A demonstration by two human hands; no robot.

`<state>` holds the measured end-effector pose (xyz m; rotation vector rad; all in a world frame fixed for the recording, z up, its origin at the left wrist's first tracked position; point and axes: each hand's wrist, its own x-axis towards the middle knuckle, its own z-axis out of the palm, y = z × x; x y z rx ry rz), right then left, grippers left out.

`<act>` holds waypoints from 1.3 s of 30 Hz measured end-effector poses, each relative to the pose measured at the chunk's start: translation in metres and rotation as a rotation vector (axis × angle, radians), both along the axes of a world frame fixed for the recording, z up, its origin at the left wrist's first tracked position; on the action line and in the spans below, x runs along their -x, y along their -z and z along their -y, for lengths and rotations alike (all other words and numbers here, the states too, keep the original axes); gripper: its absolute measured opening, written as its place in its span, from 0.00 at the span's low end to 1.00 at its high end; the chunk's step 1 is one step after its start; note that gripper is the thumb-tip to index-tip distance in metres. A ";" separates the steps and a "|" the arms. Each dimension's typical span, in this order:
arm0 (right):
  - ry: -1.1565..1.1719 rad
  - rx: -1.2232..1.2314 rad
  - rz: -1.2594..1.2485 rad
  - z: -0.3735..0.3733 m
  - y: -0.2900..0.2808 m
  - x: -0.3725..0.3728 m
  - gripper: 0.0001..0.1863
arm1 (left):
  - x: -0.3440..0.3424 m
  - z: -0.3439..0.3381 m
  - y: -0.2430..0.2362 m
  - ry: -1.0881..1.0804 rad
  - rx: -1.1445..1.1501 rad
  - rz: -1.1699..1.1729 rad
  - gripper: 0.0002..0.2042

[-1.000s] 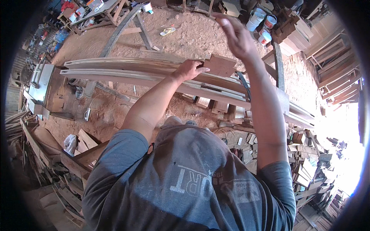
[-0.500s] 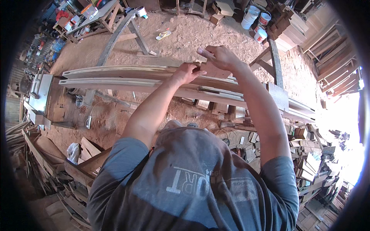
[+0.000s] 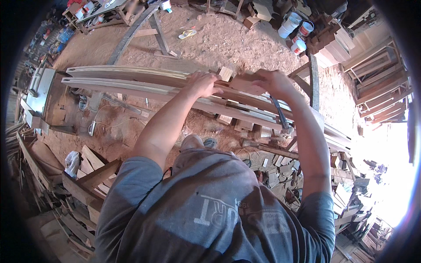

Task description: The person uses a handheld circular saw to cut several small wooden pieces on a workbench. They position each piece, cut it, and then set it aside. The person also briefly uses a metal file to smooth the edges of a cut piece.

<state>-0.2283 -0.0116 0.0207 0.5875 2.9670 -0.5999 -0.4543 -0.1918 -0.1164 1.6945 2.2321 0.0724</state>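
My left hand (image 3: 203, 84) is closed over the far one of two long wooden beams (image 3: 127, 73), its thumb on the near side. A small pale wooden block (image 3: 225, 73) stands right beside its fingertips. My right hand (image 3: 277, 85) grips a flat brown piece of wood (image 3: 248, 83), which reaches left over the beams toward that block. The fingers on its far side are partly hidden. Under the right hand, a dark-handled tool (image 3: 278, 111) slants across the beams; its kind is not plain. The second beam (image 3: 144, 88) runs alongside on the near side.
Wooden trestle legs (image 3: 158, 37) stand beyond the beams. A metal-topped table (image 3: 43, 94) is at the left end. White buckets (image 3: 289, 25) stand at the far right. Wood offcuts (image 3: 285, 168) lie heaped on the near right, and a sandal (image 3: 187, 34) lies on the dirt floor.
My right hand has moved right and down with the flat piece of wood, now held lower over the beams. The left hand has shifted slightly left; the pale block and dark-handled tool now show.
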 end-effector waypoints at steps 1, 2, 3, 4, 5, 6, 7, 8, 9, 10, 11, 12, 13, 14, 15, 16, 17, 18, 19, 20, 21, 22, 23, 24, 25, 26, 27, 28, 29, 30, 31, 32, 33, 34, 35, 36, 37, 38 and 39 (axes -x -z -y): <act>0.043 0.084 -0.028 -0.005 -0.002 -0.009 0.24 | -0.005 0.002 -0.003 0.013 0.004 -0.014 0.36; 0.013 0.032 -0.101 -0.004 -0.005 -0.009 0.23 | -0.010 -0.001 -0.008 0.023 -0.001 -0.035 0.35; -0.025 -0.002 -0.042 -0.002 -0.009 -0.009 0.22 | -0.012 -0.002 -0.013 0.033 -0.005 -0.055 0.35; -0.034 -0.017 -0.046 -0.004 -0.013 0.001 0.21 | -0.011 -0.004 -0.008 0.021 -0.069 -0.040 0.32; -0.045 -0.018 -0.044 0.011 -0.026 0.014 0.20 | -0.010 0.002 -0.002 0.045 -0.163 -0.005 0.32; -0.140 -0.115 -0.181 0.021 -0.043 0.034 0.21 | -0.004 0.003 0.001 0.073 -0.268 0.022 0.32; -0.233 -0.194 -0.319 0.035 -0.058 0.051 0.21 | -0.003 0.010 0.007 0.102 -0.355 0.050 0.32; -0.246 -0.150 -0.381 0.049 -0.086 0.064 0.22 | 0.003 0.004 0.009 -0.028 -0.113 0.127 0.32; -0.248 -0.136 -0.450 0.049 -0.113 0.072 0.23 | 0.003 0.001 0.005 -0.031 -0.099 0.110 0.32; -0.245 -0.171 -0.527 0.032 -0.124 0.068 0.25 | -0.002 0.000 -0.002 -0.028 -0.096 0.094 0.32; -0.108 -0.174 -0.322 0.026 -0.149 0.058 0.26 | -0.005 0.002 -0.007 -0.037 -0.094 0.079 0.32; -0.013 -0.126 -0.310 0.005 -0.150 0.038 0.26 | -0.009 -0.003 -0.009 -0.014 -0.104 0.088 0.33; 0.048 -0.075 -0.312 -0.016 -0.147 0.030 0.26 | 0.002 -0.003 0.017 0.000 -0.219 0.077 0.34; 0.081 -0.068 -0.326 -0.017 -0.152 0.032 0.27 | 0.032 0.006 0.055 0.023 -0.331 0.124 0.34; 0.211 -0.078 -0.296 -0.026 -0.141 -0.002 0.29 | 0.009 -0.006 0.034 0.016 -0.265 0.118 0.34; 0.260 0.160 -0.489 -0.032 -0.117 -0.025 0.28 | -0.001 -0.012 0.023 0.015 -0.242 0.108 0.33; 0.286 0.419 -0.680 -0.033 -0.096 -0.041 0.27 | -0.004 -0.011 0.016 -0.001 -0.206 0.093 0.33; 0.363 0.645 -0.735 -0.014 -0.095 -0.052 0.25 | -0.004 -0.009 0.011 -0.005 -0.264 0.195 0.33; 0.433 0.885 -0.787 0.004 -0.091 -0.059 0.23 | -0.002 -0.004 0.005 -0.012 -0.314 0.291 0.32; 0.416 1.016 -0.851 0.008 -0.079 -0.069 0.23 | -0.003 -0.002 -0.001 -0.010 -0.358 0.388 0.32; 0.399 1.157 -0.915 0.017 -0.067 -0.074 0.22 | -0.006 -0.002 -0.007 -0.026 -0.434 0.517 0.31; 0.436 1.223 -0.994 0.029 -0.059 -0.076 0.22 | -0.013 -0.007 -0.013 -0.043 -0.510 0.646 0.30; 0.514 1.335 -1.041 0.027 -0.042 -0.084 0.20 | -0.024 -0.013 -0.019 -0.055 -0.577 0.782 0.30; 0.509 1.351 -1.048 0.039 -0.036 -0.085 0.20 | -0.042 -0.015 -0.034 0.004 -0.520 1.018 0.28; 0.491 1.372 -1.051 0.054 -0.032 -0.082 0.19 | -0.073 -0.014 -0.037 -0.061 -0.541 1.549 0.28; 0.509 1.371 -1.043 0.060 -0.023 -0.088 0.19 | -0.103 -0.014 -0.057 -0.047 -0.369 2.021 0.32; 0.474 1.393 -1.013 0.071 -0.018 -0.078 0.18 | -0.110 -0.016 -0.036 0.293 -0.219 2.260 0.33; 0.482 1.358 -0.976 0.074 -0.012 -0.082 0.18 | -0.128 -0.012 -0.038 0.403 -0.078 2.377 0.33; 0.470 1.336 -0.931 0.078 -0.006 -0.080 0.18 | -0.140 -0.001 -0.044 0.495 0.060 2.466 0.33; 0.489 1.268 -0.873 0.075 0.001 -0.094 0.18 | -0.165 0.020 -0.079 0.316 0.139 2.463 0.32; 0.450 1.191 -0.814 0.076 0.010 -0.092 0.20 | -0.167 0.032 -0.069 0.191 0.152 2.652 0.30; 0.413 1.111 -0.759 0.076 0.018 -0.090 0.21 | -0.167 0.041 -0.052 0.061 0.167 2.843 0.29; 0.385 0.988 -0.728 0.072 0.030 -0.095 0.24 | -0.168 0.041 -0.050 -0.072 0.222 3.040 0.27; 0.318 0.671 -0.754 0.068 0.041 -0.098 0.27 | -0.162 0.041 -0.049 -0.078 0.160 3.041 0.25; 0.303 0.390 -0.666 0.053 0.066 -0.107 0.27 | -0.154 0.046 -0.056 -0.093 0.089 3.037 0.22; 0.345 0.103 -0.480 0.065 0.055 -0.106 0.28 | -0.142 0.050 -0.047 -0.072 -0.107 2.883 0.21; 0.376 -0.185 -0.295 0.078 0.043 -0.105 0.30 | -0.124 0.053 -0.040 -0.120 -0.195 2.824 0.19; 0.464 -0.179 -0.178 0.077 0.056 -0.120 0.32 | -0.119 0.055 -0.058 -0.210 -0.287 2.738 0.20; 0.541 -0.164 -0.065 0.071 0.078 -0.135 0.33 | -0.115 0.060 -0.079 -0.302 -0.386 2.640 0.21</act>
